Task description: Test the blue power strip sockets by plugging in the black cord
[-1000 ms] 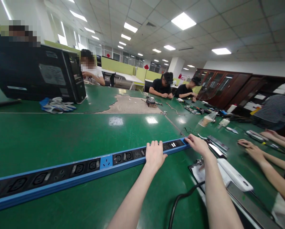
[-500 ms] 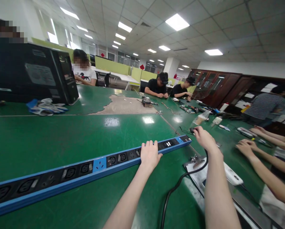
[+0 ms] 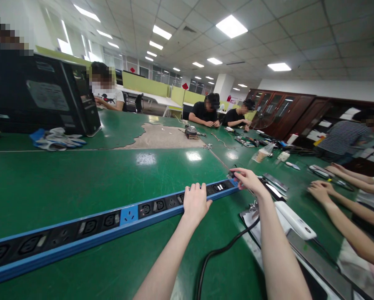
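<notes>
A long blue-and-black power strip [image 3: 129, 215] with several sockets lies slantwise across the green table. My left hand [image 3: 195, 203] grips it right of its middle, fingers over the far edge and thumb at the near side. At the strip's right end, my right hand [image 3: 249, 181] is closed on a black plug [image 3: 232, 173]. The plug is at the last blue socket; whether it sits in it I cannot tell, as my fingers partly cover it. A thick black cable [image 3: 219, 251] runs from behind my right forearm toward the table's near side.
A clipboard [image 3: 248, 217] with papers and a white power strip [image 3: 294, 220] lie by my right forearm. Another person's hands [image 3: 321, 189] rest at the right. Gloves [image 3: 58, 138] and a black computer case [image 3: 46, 96] are far left.
My right hand has moved left with the plug, from beyond the strip's right end to its last socket. The cable has shifted left too. My left hand stays on the strip.
</notes>
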{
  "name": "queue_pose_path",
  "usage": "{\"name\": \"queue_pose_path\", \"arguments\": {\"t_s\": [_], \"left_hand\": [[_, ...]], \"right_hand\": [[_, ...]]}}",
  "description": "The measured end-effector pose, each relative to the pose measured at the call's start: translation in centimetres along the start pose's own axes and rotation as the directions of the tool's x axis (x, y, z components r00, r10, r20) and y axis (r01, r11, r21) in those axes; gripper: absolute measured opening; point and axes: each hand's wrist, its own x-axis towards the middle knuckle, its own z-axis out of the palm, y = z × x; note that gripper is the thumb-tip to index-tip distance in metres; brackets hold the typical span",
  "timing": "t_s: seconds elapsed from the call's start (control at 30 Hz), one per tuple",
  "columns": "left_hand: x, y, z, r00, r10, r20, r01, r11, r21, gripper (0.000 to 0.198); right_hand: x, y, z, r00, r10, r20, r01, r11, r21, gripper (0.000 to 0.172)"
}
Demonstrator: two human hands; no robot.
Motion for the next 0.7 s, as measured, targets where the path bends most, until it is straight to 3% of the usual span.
{"name": "queue_pose_path", "arguments": {"t_s": [0.1,0.17,0.2,0.27,0.33,0.37,0.43,0.53,0.63,0.7], "left_hand": [[0.1,0.7,-0.6,1.000,0.011,-0.012,-0.012,0.994,-0.110,0.057],[0.4,1.9,-1.0,1.000,-0.003,-0.015,-0.002,0.950,-0.311,0.047],[0.5,2.7,-1.2,1.000,-0.016,0.018,0.022,0.894,-0.448,0.041],[0.8,4.2,-1.6,0.985,0.002,0.173,0.123,0.692,-0.711,0.036],[1.1,5.3,-2.2,0.946,0.074,0.315,0.240,0.495,-0.835,0.041],[1.2,5.5,-2.7,0.930,0.088,0.358,0.285,0.443,-0.850,0.042],[1.4,5.2,-4.3,0.924,0.056,0.379,0.320,0.431,-0.844,0.041],[1.8,3.2,-7.7,0.948,0.041,0.316,0.261,0.472,-0.842,0.044],[2.2,0.7,-10.8,0.953,0.045,0.301,0.241,0.494,-0.836,0.048],[2.3,-0.7,-11.9,0.955,0.032,0.295,0.243,0.486,-0.840,0.051]], "right_hand": [[0.1,-3.7,2.7,0.997,-0.073,0.016,0.066,0.959,0.277,0.055],[0.1,-6.3,5.0,0.992,-0.123,0.041,0.096,0.911,0.401,0.056],[0.1,-7.4,6.2,0.989,-0.143,0.038,0.111,0.886,0.450,0.053],[0.2,-8.9,8.4,0.985,-0.169,0.042,0.125,0.853,0.507,0.047],[0.4,-9.5,9.9,0.976,-0.196,0.099,0.122,0.860,0.496,0.043],[0.5,-9.5,10.2,0.971,-0.206,0.120,0.128,0.875,0.468,0.042],[0.6,-8.9,10.0,0.966,-0.222,0.129,0.158,0.909,0.385,0.041],[0.2,-7.9,8.2,0.953,-0.261,0.153,0.212,0.937,0.277,0.040],[-0.6,-7.4,6.3,0.904,-0.366,0.219,0.336,0.928,0.163,0.038],[-1.2,-7.7,5.4,0.866,-0.437,0.244,0.432,0.898,0.078,0.037]]}}
